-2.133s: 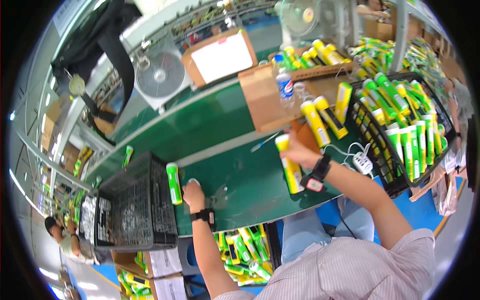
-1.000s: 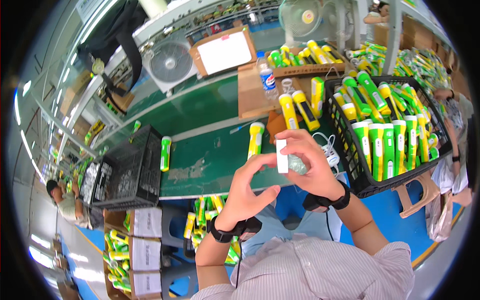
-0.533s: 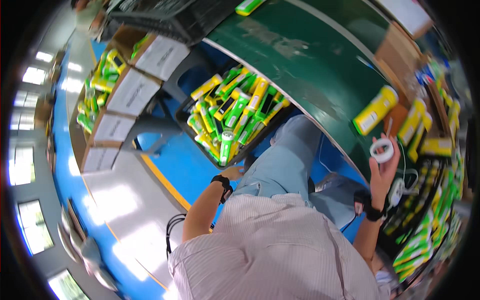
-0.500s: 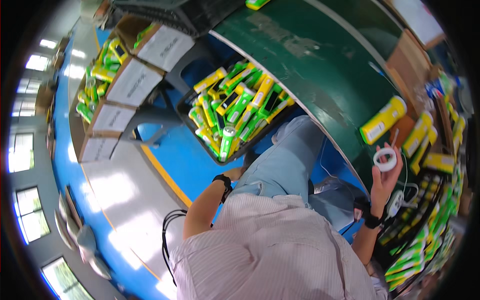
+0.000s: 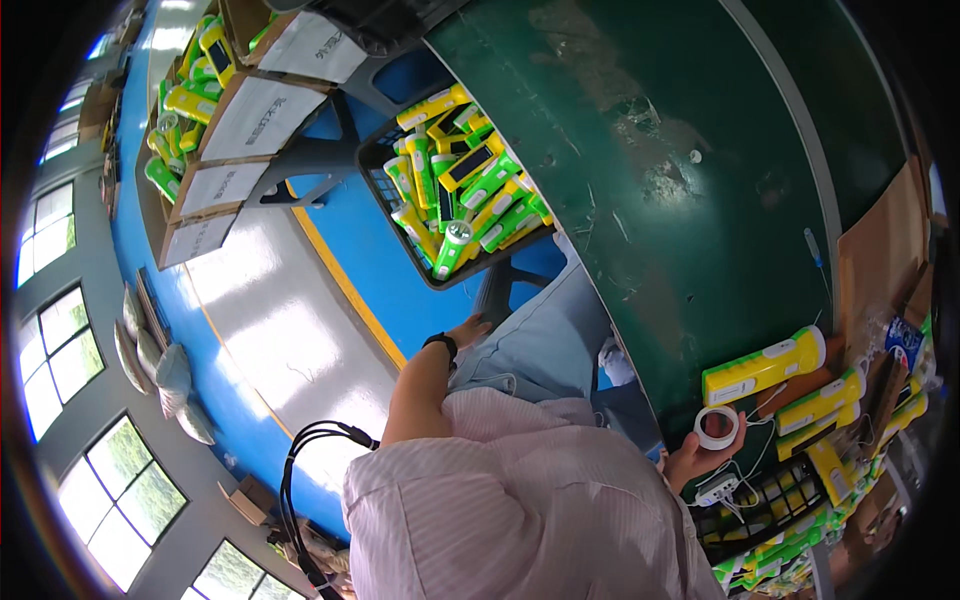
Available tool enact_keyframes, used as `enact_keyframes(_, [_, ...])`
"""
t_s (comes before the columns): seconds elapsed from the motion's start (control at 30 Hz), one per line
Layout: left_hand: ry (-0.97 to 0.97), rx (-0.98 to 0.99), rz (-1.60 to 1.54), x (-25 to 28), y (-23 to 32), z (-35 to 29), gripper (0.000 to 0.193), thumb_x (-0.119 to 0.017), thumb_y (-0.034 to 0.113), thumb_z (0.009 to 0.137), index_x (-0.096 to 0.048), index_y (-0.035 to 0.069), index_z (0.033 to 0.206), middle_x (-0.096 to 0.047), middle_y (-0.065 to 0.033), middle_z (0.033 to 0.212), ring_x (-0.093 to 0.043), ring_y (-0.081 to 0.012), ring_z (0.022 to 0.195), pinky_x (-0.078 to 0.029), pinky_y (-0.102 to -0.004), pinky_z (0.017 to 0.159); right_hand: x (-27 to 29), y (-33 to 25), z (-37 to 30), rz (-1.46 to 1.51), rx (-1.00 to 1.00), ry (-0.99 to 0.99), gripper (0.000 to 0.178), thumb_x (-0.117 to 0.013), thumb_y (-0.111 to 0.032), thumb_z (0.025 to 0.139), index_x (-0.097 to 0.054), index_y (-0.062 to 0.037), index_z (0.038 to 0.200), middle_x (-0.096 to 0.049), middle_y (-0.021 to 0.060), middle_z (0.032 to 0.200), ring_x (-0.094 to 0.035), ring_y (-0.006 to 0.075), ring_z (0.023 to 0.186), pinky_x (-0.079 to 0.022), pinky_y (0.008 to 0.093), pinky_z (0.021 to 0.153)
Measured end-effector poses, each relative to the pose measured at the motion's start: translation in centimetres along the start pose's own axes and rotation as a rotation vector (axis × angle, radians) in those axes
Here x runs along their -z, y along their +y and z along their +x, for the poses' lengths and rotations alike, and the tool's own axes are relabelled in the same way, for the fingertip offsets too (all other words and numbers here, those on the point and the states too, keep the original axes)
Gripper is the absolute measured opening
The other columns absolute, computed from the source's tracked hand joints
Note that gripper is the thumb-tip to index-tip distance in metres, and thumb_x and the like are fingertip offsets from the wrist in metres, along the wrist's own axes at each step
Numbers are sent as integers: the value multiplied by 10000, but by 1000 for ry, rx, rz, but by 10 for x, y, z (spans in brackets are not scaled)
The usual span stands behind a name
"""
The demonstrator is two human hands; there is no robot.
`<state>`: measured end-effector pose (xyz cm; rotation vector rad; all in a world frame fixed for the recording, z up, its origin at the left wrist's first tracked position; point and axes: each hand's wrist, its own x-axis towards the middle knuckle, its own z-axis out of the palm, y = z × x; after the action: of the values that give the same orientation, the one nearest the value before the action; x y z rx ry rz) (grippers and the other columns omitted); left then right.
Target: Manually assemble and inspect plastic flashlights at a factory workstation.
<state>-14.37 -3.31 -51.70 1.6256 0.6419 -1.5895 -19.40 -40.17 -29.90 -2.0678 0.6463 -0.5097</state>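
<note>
My right hand (image 5: 688, 460) is closed around a white ring (image 5: 715, 445), its open middle facing up, over the near right part of the green table. Just beyond that hand lies a large yellow flashlight (image 5: 762, 368) with a white head. My left hand (image 5: 468, 331) is low beside my thigh, next to a dark stool part (image 5: 494, 298). Its fingers look stretched out, and I see nothing in them. A black crate (image 5: 385, 185) on the floor, beside the table's left edge, holds many yellow and green flashlights.
Cardboard boxes (image 5: 215, 190) of flashlights stand at the far left. More yellow flashlights (image 5: 820, 398) lie at the table's right, near a white power strip (image 5: 718, 490) with cables and a black basket (image 5: 765, 510). A screwdriver (image 5: 813, 246) rests near a cardboard piece (image 5: 880, 240) on the green table (image 5: 640, 260).
My view has turned, bringing more of the table into sight. My right hand with the white ring now appears lower and further left. My left hand has come more into view by my thigh.
</note>
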Motion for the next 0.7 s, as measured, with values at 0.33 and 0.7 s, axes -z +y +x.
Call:
enact_keyframes(0.33, [514,-650,1203,52,112,-30,313,-442,267,776,-626,42,660,-603,-191,691,-599,-347,667,-464,-447,605,-8,-30,15,388,204,158,659,-674,12,646,-318,-59,1196,-385,201,1223,-472,302,1083,-397,399,916])
enact_keyframes(0.7, [19,-1965,511,-117,161,-326,338,-623,-81,681,-553,-5,1004,-513,-83,984,-558,-146,800,-469,-250,723,31,-138,-88,1398,93,-288,516,-222,-457,901,-403,-35,1136,-516,218,1129,-475,283,1109,-309,372,979])
